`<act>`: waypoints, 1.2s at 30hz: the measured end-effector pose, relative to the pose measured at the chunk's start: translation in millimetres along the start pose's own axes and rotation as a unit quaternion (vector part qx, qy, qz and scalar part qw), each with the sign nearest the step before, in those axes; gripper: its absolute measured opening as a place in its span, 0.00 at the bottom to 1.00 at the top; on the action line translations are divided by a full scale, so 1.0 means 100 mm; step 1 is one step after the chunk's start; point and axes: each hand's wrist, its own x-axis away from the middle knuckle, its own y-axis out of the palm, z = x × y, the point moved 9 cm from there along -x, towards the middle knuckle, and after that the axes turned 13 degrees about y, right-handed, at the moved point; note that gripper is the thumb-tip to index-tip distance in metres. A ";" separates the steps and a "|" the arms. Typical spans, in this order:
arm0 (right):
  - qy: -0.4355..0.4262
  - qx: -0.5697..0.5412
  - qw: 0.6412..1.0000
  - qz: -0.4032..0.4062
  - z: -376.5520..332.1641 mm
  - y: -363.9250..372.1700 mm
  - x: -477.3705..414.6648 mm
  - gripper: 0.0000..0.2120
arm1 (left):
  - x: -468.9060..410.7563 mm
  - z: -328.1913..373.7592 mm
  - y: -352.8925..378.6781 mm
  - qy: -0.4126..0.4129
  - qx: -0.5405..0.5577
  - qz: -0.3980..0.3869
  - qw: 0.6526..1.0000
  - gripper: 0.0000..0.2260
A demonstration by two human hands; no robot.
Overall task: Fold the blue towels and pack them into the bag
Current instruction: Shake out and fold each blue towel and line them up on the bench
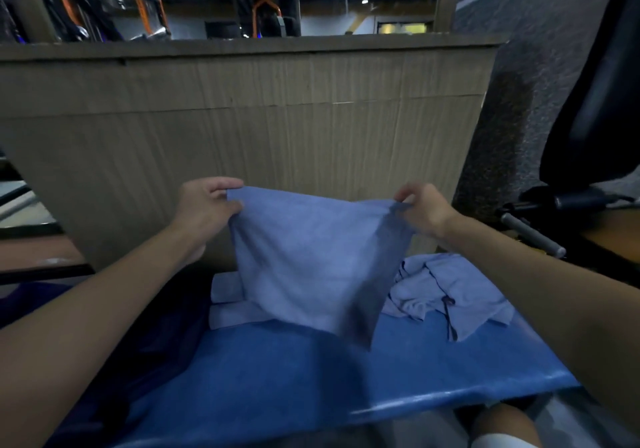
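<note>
The left hand (207, 205) pinched one top corner of a blue towel (311, 257) and the right hand (420, 207) pinched the other, the cloth hanging spread above the blue bench top (277, 371). Folded towels (227, 304) lay behind it at the far edge; a crumpled pile (446, 292) sat toward the far right corner
</note>
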 end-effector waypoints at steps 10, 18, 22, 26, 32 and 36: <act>0.098 -0.290 0.944 -0.122 -0.05 0.28 0.05 0.09 | 0.05 -0.18 -0.39 0.022 -0.044 0.029 0.998 0.08; -0.004 -0.168 0.986 -0.017 -0.35 0.15 0.05 0.09 | 0.00 -0.11 -0.61 0.017 -0.041 0.073 0.996 0.11; -0.003 -0.170 0.985 -0.001 -0.39 0.12 0.04 0.07 | -0.01 -0.12 -0.59 -0.035 -0.001 0.076 0.997 0.08; 0.025 -0.242 0.968 -0.060 -0.35 0.15 0.04 0.06 | 0.01 -0.19 -0.53 -0.107 0.086 0.066 0.988 0.04; 0.006 -0.158 0.982 -0.107 -0.37 0.22 0.14 0.15 | -0.01 -0.12 -0.56 -0.056 0.044 0.039 0.997 0.13; -0.039 -0.133 0.990 -0.014 -0.37 0.00 0.17 0.06 | 0.03 -0.09 -0.63 -0.025 -0.007 0.054 0.998 0.11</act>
